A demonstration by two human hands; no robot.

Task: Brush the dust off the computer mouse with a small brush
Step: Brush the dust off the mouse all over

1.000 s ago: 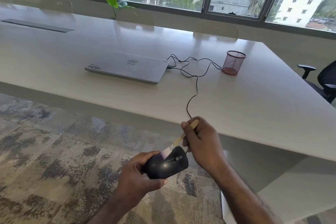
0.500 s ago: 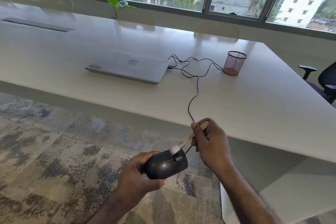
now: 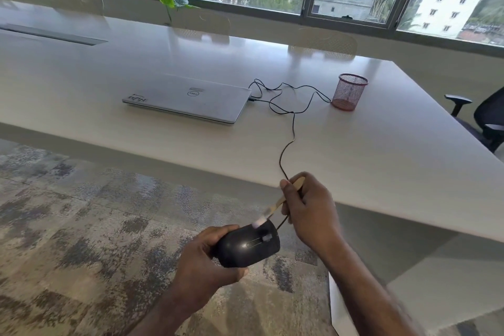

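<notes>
My left hand (image 3: 203, 262) grips a black wired computer mouse (image 3: 246, 247) from its rear end, holding it in the air below the table's front edge. My right hand (image 3: 311, 209) pinches the wooden handle of a small brush (image 3: 278, 203). The brush's pale bristles touch the mouse's front top edge, just beyond the scroll wheel. The mouse's black cable (image 3: 289, 144) runs up over the table edge to the laptop.
A closed silver laptop (image 3: 188, 98) lies on the large white table (image 3: 381, 161). A red mesh pen cup (image 3: 350, 91) stands to its right. A black office chair (image 3: 482, 117) is at the far right. Patterned carpet (image 3: 81, 226) lies below.
The brush tip has travelled from the mouse's top near the wheel toward its front edge, my right hand shifting slightly right and back. My left hand keeps the mouse still.
</notes>
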